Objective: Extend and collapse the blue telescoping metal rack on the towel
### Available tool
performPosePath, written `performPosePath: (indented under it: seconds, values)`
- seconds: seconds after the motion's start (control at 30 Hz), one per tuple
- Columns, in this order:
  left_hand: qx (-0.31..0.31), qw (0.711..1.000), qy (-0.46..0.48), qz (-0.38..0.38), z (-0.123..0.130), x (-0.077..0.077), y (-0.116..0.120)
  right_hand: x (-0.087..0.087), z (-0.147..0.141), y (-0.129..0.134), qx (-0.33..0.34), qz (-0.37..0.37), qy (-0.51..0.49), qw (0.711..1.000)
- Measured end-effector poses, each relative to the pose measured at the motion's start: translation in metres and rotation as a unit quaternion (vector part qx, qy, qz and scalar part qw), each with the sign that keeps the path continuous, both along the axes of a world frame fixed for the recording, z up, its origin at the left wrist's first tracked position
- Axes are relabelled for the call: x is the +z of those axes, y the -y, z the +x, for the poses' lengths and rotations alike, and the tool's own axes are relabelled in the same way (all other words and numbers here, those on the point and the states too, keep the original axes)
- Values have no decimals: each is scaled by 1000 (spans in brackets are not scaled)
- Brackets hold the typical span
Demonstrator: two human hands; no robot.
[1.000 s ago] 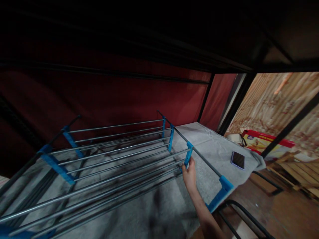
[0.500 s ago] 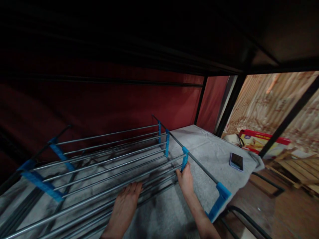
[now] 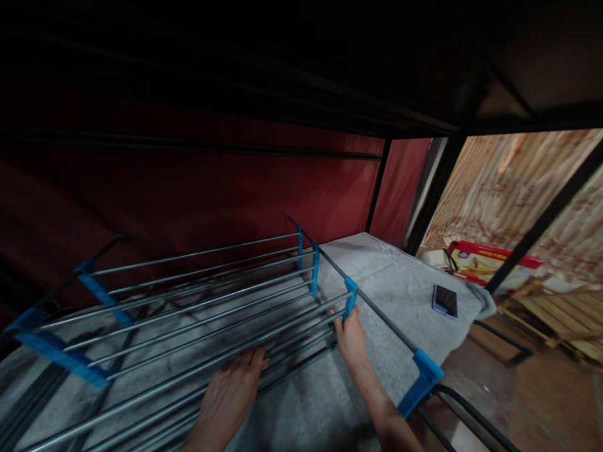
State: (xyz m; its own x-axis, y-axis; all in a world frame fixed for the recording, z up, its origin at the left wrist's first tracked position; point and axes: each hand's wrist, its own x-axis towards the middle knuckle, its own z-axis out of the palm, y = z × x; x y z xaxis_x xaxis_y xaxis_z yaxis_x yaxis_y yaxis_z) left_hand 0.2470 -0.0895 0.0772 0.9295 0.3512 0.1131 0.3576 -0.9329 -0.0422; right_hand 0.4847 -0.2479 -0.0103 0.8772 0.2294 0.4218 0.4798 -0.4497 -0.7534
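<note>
A rack of grey metal tubes [image 3: 188, 309] with blue plastic brackets [image 3: 425, 376] lies across a grey cloth-covered surface [image 3: 377, 263]. My left hand [image 3: 235, 383] is wrapped over tubes at the near side, its fingertips hidden behind them. Further right, my right hand [image 3: 351, 336] grips the lower end of a blue bracket [image 3: 350, 298], where tube ends meet it. More blue brackets [image 3: 61, 355] stand at the rack's left end.
A phone [image 3: 445, 301] lies on the cloth at the right. Beyond it are a red and yellow box [image 3: 485, 263] and a wooden pallet [image 3: 560, 314]. Black frame posts [image 3: 436, 191] rise behind, under a dark overhead panel. A black curved tube [image 3: 475, 417] is at lower right.
The rack's left end has shifted left and slightly down in view. My left hand has moved slightly left and down; my right hand keeps its grip on the bracket.
</note>
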Motion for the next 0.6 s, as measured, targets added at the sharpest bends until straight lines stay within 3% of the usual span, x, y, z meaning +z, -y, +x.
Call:
performPosePath:
  seconds: [0.43,0.6]
  values:
    - [0,999,-5,-37,-5,6,1,8,-6,-1,-3,-27,-35,999]
    - [8,999,-7,-40,-7,12,3,9,-6,-1,-8,-89,-52,995]
